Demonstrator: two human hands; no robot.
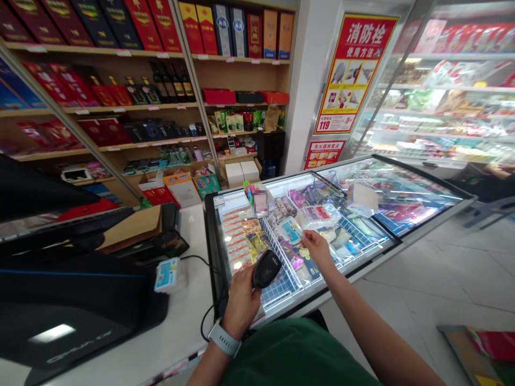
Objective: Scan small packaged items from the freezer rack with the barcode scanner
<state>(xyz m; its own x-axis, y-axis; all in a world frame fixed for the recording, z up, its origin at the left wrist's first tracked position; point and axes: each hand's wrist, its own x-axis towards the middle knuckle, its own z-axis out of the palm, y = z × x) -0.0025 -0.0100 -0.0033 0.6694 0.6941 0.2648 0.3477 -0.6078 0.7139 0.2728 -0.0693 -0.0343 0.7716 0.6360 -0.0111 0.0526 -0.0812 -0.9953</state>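
Note:
My left hand (242,300), with a pale watch on its wrist, is wrapped round a black handheld scanner (267,268) above the glass-topped freezer (350,268). Its cable runs off to the left. To the right, my right hand (316,247) pinches the edge of a clear plastic pack with a blue-and-white label (290,230). Just behind that pack lies a clear package with red and white labels (317,214). A similar blue-labelled pack (167,274) rests on the white counter at the left.
A black checkout machine (80,311) fills the lower left, beside an open cardboard box (132,228). On the freezer glass stand a whitish box (362,199) and a colourful item with a blurred patch (260,202). Shelves of boxes and bottles line the back.

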